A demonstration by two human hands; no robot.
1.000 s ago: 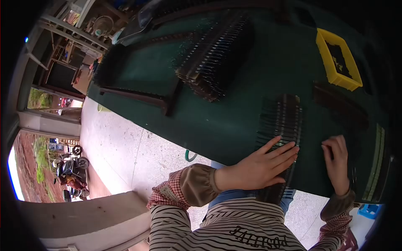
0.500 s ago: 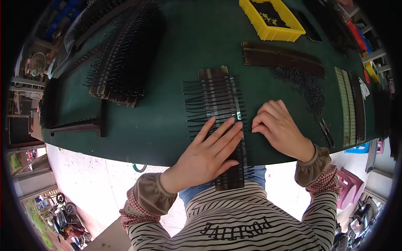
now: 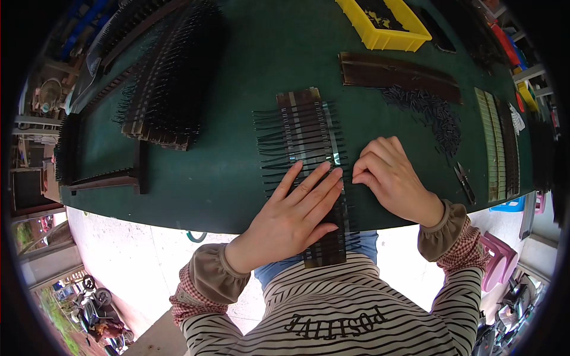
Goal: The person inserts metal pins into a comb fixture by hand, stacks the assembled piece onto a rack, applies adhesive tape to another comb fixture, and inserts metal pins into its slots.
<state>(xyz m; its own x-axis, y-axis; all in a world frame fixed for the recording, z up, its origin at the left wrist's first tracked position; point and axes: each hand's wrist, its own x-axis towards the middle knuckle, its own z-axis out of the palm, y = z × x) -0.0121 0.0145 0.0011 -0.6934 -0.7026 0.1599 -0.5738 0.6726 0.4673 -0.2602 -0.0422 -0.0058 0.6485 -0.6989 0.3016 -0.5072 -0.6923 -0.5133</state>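
A long dark board (image 3: pixel 298 98) lies lengthwise before me, with rows of thin black wires crossing it and sticking out on both sides. Its near end overhangs the table edge toward my lap. My left hand (image 3: pixel 291 216) rests flat across the board, fingers spread over the wires. Just right of the board, my right hand (image 3: pixel 392 178) is closed in a pinch close to the wire ends; whatever sits between its fingertips is hidden. Beyond that hand lies a pile of small black tube-like pieces (image 3: pixel 436 115).
A yellow bin (image 3: pixel 395 40) with dark bits stands at the back. Near it lies a brown board (image 3: pixel 398 77). Scissors-like snips (image 3: pixel 465 183) and a pale slatted strip (image 3: pixel 490 148) are at right. Stacked wired boards (image 3: pixel 160 89) and a dark rack (image 3: pixel 141 169) fill the left.
The view has shifted slightly. My right hand has come a little closer to the board's right edge, still pinched; my left hand stays flat on the board.
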